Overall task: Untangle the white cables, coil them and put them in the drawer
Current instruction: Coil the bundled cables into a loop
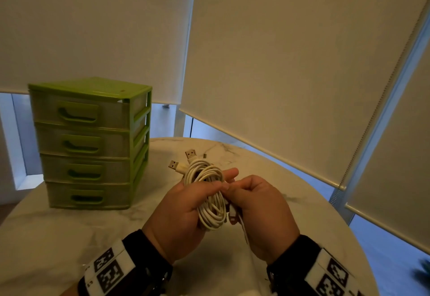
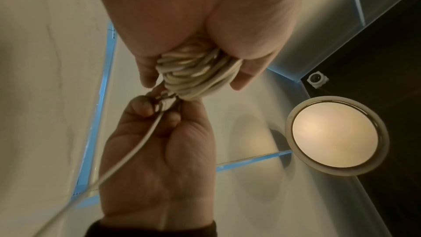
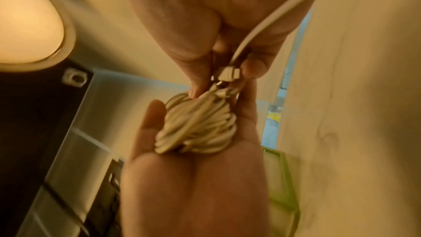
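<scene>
A coiled bundle of white cables [image 1: 210, 193] lies in my left hand [image 1: 186, 205], whose thumb and fingers curl round it above the table. Two USB plugs [image 1: 183, 160] stick out of the far end of the coil. My right hand [image 1: 253, 205] pinches a loose cable end with its small connector [image 3: 227, 75] right beside the coil. A free strand [image 2: 127, 156] runs from that pinch back toward my right wrist. The coil [image 2: 193, 73] shows from below between my left thumb and fingers, and also in the left palm [image 3: 198, 127]. The green drawer unit [image 1: 90, 142] stands left, all drawers closed.
The round marble table [image 1: 69, 237] lies under both hands, its edge curving off at the right. Roller blinds [image 1: 290, 63] hang over the windows behind. A round ceiling lamp [image 2: 335, 136] shows in the wrist views.
</scene>
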`<state>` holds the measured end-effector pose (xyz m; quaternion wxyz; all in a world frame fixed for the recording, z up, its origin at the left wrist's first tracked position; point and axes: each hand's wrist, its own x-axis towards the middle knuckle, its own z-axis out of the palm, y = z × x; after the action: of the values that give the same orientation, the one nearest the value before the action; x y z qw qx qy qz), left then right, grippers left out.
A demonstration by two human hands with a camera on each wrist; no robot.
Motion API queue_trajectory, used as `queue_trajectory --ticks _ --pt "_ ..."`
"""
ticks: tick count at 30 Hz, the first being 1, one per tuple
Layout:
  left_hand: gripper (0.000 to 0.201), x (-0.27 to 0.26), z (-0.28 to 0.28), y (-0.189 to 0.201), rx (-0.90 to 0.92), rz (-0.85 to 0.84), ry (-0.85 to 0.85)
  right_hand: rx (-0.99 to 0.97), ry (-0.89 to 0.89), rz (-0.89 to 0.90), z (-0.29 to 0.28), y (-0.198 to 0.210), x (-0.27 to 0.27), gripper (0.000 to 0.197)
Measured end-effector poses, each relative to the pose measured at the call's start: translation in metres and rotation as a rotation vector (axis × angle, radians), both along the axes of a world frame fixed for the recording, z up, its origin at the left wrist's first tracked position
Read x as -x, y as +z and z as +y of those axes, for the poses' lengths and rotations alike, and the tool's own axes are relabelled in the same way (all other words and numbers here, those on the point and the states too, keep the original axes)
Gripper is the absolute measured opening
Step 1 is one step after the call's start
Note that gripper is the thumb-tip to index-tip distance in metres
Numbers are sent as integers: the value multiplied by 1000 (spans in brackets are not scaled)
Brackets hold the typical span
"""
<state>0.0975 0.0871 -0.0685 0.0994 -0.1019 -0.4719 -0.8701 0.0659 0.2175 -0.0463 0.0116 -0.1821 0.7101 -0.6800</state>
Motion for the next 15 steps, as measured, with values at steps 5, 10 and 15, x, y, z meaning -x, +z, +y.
queue_trajectory --ticks 5,10,15 --pt "29 3 -7 6 -26 -40 268 -165 94 120 -16 1 6 27" --pt "21 17 -29 7 -163 -75 347 -284 281 110 -27 -8 8 30" --pt "22 22 -32 6 -218 -111 426 -184 571 -104 -25 -23 8 69"
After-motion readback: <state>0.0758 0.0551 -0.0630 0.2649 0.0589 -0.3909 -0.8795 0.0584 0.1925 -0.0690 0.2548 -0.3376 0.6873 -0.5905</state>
